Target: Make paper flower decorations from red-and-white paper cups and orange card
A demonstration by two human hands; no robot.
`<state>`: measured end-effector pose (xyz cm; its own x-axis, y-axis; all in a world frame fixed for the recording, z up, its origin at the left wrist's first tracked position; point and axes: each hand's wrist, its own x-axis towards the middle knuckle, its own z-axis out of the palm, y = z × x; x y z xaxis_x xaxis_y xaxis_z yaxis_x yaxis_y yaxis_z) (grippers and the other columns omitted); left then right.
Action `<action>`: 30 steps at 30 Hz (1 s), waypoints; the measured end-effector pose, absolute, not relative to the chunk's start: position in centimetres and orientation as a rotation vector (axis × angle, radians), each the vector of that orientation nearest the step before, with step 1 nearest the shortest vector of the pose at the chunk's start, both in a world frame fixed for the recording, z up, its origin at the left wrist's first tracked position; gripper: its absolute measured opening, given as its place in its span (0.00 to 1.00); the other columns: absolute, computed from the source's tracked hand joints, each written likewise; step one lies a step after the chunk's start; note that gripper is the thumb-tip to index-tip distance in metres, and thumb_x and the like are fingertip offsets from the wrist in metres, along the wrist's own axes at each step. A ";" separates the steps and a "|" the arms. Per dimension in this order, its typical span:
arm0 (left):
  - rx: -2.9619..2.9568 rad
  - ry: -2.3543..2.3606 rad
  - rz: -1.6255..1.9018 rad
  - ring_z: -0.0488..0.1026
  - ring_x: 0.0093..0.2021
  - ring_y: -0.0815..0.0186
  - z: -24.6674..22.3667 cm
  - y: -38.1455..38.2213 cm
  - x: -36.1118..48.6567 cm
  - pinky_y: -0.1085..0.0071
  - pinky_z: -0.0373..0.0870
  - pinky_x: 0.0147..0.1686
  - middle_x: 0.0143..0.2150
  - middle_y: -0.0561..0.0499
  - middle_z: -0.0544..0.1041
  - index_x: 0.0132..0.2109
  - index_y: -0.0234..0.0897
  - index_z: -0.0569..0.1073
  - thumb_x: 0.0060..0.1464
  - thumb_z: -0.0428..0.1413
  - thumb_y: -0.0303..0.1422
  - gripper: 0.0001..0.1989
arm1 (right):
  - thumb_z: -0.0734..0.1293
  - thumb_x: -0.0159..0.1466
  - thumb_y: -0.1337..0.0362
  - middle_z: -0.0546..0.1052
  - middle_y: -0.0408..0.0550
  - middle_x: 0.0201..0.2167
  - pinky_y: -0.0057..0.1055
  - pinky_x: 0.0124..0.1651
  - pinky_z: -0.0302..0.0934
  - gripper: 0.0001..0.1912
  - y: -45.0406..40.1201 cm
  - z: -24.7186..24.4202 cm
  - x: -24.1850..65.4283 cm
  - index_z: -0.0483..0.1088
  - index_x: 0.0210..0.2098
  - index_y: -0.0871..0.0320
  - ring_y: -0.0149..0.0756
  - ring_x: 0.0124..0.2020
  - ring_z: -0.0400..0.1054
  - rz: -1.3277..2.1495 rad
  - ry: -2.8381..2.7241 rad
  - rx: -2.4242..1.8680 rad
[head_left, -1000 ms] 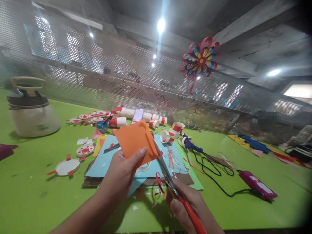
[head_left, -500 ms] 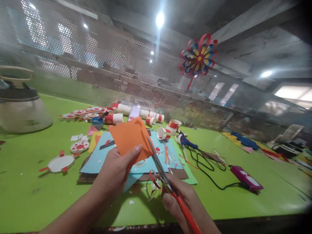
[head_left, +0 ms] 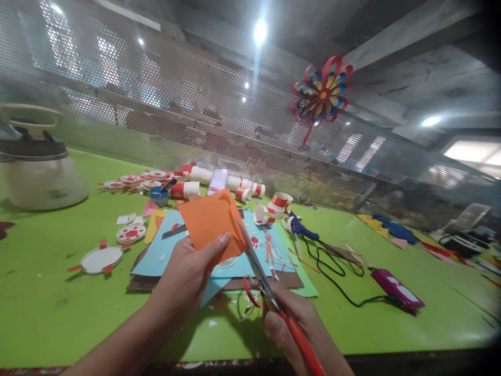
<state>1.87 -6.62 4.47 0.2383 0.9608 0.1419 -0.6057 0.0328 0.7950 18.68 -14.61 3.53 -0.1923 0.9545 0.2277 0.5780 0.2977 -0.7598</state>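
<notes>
Little shift: our left grip (head_left: pixel 192 265) still pinches orange paper (head_left: pixel 207 222), right grip (head_left: pixel 303 312) clasps scissors (head_left: pixel 261 275) at its edge; cutting looks barely advanced.

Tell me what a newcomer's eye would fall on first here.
Probably the bright orange paper in the left hand, near the middle of the picture, with the red-handled scissors in the right hand at its right edge. Next, perhaps, the big red, blue and yellow flower ornament at upper right, then the vivid green tabletop spread below.
</notes>
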 end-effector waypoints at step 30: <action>0.943 0.553 1.252 0.75 0.38 0.60 4.0 -7.0 2.3 0.66 0.70 0.43 0.41 0.43 0.80 0.38 0.32 0.77 0.51 0.59 0.34 0.09 | 0.55 0.62 0.42 0.58 0.40 0.15 0.23 0.16 0.44 0.30 -14.9 2.2 18.0 0.71 0.45 0.61 0.27 0.15 0.49 0.824 -1.667 -1.396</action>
<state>2.30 -6.96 3.99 0.2600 0.9562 0.1348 -0.5438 0.0296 0.8387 17.96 -14.88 2.23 -0.0774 0.9833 0.1645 0.4667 0.1815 -0.8656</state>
